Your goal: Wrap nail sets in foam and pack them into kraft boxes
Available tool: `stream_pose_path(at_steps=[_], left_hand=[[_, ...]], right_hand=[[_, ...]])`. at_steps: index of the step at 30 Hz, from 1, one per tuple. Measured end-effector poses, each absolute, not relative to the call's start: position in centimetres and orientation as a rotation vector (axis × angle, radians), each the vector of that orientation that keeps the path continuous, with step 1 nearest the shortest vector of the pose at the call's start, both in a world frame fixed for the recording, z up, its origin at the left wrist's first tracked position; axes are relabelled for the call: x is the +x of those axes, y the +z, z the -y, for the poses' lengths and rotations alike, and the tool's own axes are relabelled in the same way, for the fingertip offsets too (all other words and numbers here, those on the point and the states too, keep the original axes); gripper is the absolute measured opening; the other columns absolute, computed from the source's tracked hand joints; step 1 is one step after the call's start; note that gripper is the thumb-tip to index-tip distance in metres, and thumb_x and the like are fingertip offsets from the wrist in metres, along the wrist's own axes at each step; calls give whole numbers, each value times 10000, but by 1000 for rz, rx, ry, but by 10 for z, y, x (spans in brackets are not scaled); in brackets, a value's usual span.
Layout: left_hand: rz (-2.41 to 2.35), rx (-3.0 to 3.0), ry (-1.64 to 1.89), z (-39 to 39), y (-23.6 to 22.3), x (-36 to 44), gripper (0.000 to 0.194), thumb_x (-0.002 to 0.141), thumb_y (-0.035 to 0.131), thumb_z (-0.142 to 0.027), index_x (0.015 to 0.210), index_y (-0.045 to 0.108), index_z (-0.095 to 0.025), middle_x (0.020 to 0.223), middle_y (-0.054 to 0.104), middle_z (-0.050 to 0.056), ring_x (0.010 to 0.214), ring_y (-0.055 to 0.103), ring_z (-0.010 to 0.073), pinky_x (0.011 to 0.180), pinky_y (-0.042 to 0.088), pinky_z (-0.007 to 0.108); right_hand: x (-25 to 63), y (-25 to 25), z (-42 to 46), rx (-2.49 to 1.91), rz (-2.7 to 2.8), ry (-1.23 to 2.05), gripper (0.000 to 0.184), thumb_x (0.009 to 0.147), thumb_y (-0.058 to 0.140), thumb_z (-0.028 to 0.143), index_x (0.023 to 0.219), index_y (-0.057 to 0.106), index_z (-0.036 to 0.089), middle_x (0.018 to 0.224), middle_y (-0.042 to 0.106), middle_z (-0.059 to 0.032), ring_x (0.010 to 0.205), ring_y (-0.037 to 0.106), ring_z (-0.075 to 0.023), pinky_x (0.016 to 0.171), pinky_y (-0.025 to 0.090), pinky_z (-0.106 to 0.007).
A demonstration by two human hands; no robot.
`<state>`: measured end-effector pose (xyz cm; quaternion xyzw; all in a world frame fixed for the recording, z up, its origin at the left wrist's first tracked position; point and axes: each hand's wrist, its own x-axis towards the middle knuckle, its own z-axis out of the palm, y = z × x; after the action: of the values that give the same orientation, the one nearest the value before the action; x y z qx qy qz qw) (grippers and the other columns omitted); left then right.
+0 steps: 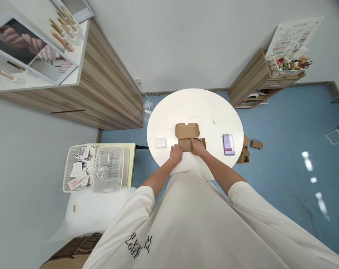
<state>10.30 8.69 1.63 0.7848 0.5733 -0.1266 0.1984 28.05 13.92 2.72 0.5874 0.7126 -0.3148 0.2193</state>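
Note:
A brown cardboard box (187,131) lies on the white round table (194,102), its lid folded back toward the wall. My left hand (176,152) is at the box's near left corner, fingers bent against its side. My right hand (198,147) grips the right part of the box, with fingers over its edge by a side flap (204,142) that sticks out to the right. Left of the box lies a small clear flat case (161,142). A blurred purple item (229,144) rests near the table's right edge.
Baskets with cards (79,172) and clear plastic cases (108,168) stand on a side table at left. Cardboard pieces (243,151) lie on the floor at right. Wooden cabinets (110,74) flank the wall, one bearing a flower basket (291,65).

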Motion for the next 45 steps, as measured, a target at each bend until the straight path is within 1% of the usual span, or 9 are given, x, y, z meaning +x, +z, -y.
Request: stream_pose_path(at_steps=[6,9,13,20,27,34,40,43,45], left_hand=[[-1614,2240,-217,-102,20,99,728,874,514,-93,1554,270,-176,1608,263,201,1288,415,355,1000,366,474],[-1570,2267,-272,-112,21,102,813,837,527,-45,1576,198,-117,1587,291,242,1285,449,344,1005,386,456],[-1553,2287,-345,-117,21,104,821,797,560,-1,1551,241,-62,1566,301,278,1238,506,331,980,419,420],[-1507,2293,-343,-120,7,100,914,760,683,-62,1554,232,-114,1531,338,271,1226,523,341,995,397,425],[-1531,2278,-341,-120,12,103,899,800,660,-125,1570,194,-138,1448,424,248,1194,535,344,991,360,444],[-1520,2254,-392,-122,24,107,833,807,669,-143,1537,268,-128,1416,429,236,1153,545,338,966,345,435],[-1526,2270,-401,-124,20,106,843,811,682,-180,1539,257,-167,1373,462,211,1164,530,342,959,341,430],[-1527,2285,-424,-125,21,107,831,795,689,-152,1524,289,-159,1358,475,206,1146,532,333,950,346,420],[-1528,2288,-431,-125,22,107,814,785,688,-128,1509,318,-147,1358,475,206,1135,532,328,948,347,415]], right_hand=[[281,26,-138,1634,-1981,-869,990,903,595,289,1616,-73,126,1299,617,-202,1230,547,-338,1104,295,-456],[281,25,-137,1643,-1998,-859,967,906,584,288,1620,-49,128,1312,613,-196,1249,531,-332,1119,268,-460],[286,28,-130,1673,-2057,-849,927,906,562,317,1624,1,144,1344,599,-174,1327,453,-336,1139,227,-463],[327,35,-93,2091,-2138,-576,655,929,422,231,1567,271,218,1561,343,-143,1403,314,-310,1121,270,-442],[342,24,-101,2065,-1946,-758,763,938,475,263,1608,110,241,1537,338,-170,1239,504,-297,957,443,-390],[324,22,-115,2127,-1939,-924,566,976,470,311,1524,340,254,1499,395,-143,1196,563,-256,879,489,-326],[312,36,-111,2026,-2086,-844,727,952,390,165,1617,104,239,1488,439,-148,1161,574,-263,899,474,-347],[305,38,-106,2006,-2117,-833,775,969,414,241,1624,1,218,1503,438,-154,1184,557,-285,937,456,-369],[303,36,-102,2043,-2138,-842,725,998,402,331,1615,49,189,1506,439,-154,1221,534,-286,972,441,-373]])
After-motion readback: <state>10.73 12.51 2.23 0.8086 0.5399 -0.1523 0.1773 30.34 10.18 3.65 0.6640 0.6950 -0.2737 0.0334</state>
